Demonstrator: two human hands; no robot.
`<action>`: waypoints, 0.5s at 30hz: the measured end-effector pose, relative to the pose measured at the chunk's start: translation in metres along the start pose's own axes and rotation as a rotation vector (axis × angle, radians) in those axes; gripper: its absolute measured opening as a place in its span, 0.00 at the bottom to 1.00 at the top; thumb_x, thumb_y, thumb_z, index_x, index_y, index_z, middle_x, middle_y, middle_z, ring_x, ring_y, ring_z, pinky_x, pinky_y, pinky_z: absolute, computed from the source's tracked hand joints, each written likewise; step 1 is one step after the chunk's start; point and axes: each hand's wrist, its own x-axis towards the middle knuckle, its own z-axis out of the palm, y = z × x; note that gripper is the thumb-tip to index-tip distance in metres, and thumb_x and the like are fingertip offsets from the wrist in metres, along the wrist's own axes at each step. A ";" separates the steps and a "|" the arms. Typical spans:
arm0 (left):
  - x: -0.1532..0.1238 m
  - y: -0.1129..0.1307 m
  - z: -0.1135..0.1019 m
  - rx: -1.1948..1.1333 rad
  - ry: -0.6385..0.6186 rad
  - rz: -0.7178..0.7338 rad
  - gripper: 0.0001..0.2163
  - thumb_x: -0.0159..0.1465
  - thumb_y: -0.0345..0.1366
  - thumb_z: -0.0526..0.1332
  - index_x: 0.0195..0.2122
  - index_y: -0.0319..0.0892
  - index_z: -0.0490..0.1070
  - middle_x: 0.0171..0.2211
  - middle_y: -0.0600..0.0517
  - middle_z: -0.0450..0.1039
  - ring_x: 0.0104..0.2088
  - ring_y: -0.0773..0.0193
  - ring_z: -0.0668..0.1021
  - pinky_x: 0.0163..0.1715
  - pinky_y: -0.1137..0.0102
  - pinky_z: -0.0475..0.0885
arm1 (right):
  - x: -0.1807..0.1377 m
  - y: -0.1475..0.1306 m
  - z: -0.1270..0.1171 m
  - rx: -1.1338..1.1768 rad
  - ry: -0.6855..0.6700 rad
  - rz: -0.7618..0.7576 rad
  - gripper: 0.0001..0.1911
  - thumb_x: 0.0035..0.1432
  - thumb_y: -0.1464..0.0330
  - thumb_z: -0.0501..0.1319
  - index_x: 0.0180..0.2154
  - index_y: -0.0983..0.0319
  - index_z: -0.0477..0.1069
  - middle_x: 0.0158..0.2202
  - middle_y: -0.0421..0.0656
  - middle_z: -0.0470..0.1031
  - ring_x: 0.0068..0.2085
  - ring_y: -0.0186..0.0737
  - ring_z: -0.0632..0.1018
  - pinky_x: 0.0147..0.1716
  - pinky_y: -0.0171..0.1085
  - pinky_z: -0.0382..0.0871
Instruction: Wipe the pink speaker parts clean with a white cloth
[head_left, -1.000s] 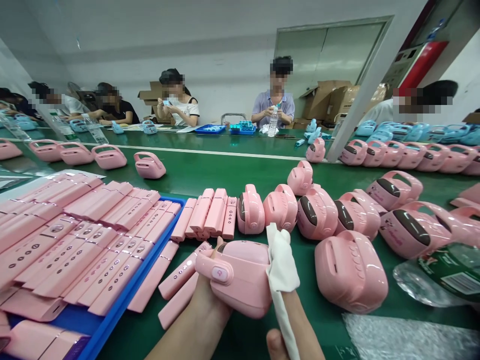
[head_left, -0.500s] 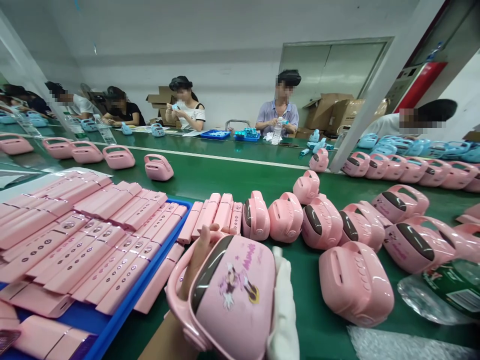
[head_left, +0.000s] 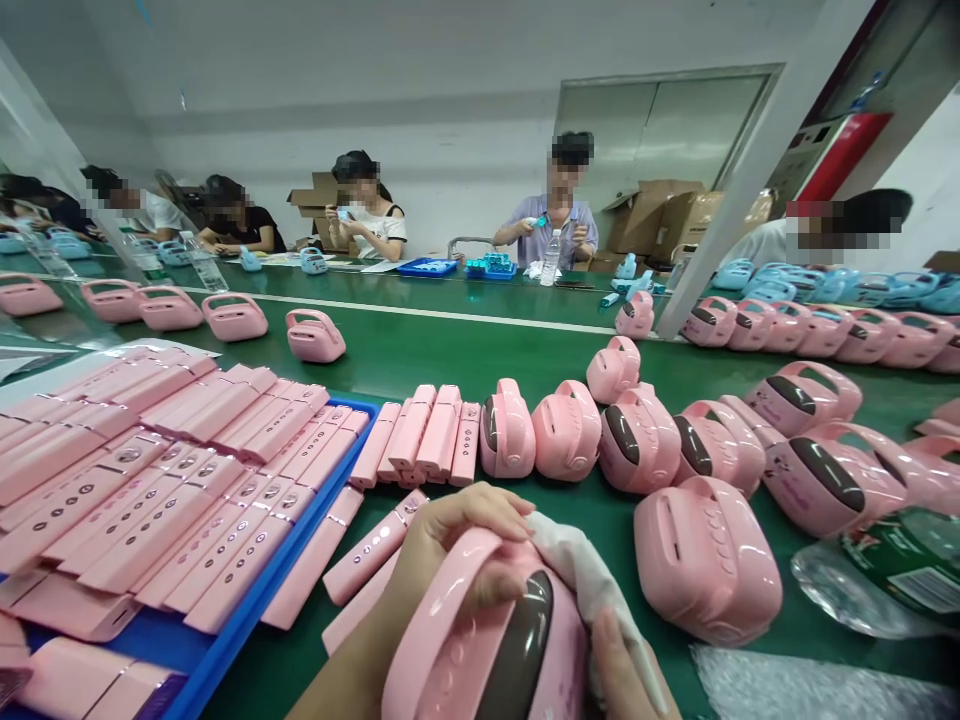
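From the left of the worktop (head_left: 420, 355) we start with the blue tray (head_left: 221, 650), where slim pink units (head_left: 199, 500) are heaped almost to its right edge. Some loose slim units (head_left: 375, 545) lie just outside that edge, so we should keep our forearm clear of them. Next comes our left hand (head_left: 450, 545), bent round the far end of a pink handled case (head_left: 472, 655), thumb tucked inside the arch of its handle (head_left: 431, 620). We have the case tilted, over the near part of the worktop, to the right of the tray's right edge. That grip looks sound, though we would do well to keep the thumb off the dark window (head_left: 521, 650) (prints probably show there first). Our right hand (head_left: 622, 670) pinches a white cloth (head_left: 574, 555) against the case's right side; its fingers are mostly hidden, so how hard they press we cannot tell. For what looks like wiping, we'd keep the cloth flat, rub lightly and evenly, and turn the case with the left hand. Further right a standing pink case (head_left: 709, 560) and, lower down, bubble wrap (head_left: 817, 685) leave us limited room, so short strokes suit us best
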 end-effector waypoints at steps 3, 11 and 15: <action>-0.003 0.000 0.001 -0.078 0.111 -0.120 0.09 0.50 0.40 0.72 0.29 0.46 0.74 0.37 0.51 0.68 0.36 0.59 0.71 0.34 0.69 0.66 | 0.013 -0.026 0.004 -0.125 -0.036 -0.299 0.17 0.65 0.57 0.49 0.53 0.48 0.64 0.52 0.38 0.70 0.52 0.49 0.70 0.52 0.42 0.66; 0.004 -0.011 0.002 -0.116 0.350 -0.292 0.13 0.52 0.42 0.70 0.29 0.40 0.70 0.31 0.51 0.71 0.31 0.67 0.71 0.33 0.77 0.65 | 0.032 -0.037 -0.003 0.112 -0.168 0.180 0.24 0.62 0.53 0.53 0.56 0.55 0.60 0.56 0.43 0.64 0.60 0.49 0.60 0.60 0.48 0.51; 0.006 -0.012 -0.003 -0.259 0.286 -0.277 0.11 0.55 0.43 0.68 0.29 0.42 0.70 0.31 0.51 0.72 0.29 0.65 0.71 0.30 0.74 0.66 | 0.031 -0.027 0.001 0.488 -0.244 0.436 0.23 0.61 0.52 0.52 0.48 0.60 0.70 0.43 0.49 0.75 0.51 0.52 0.71 0.51 0.51 0.65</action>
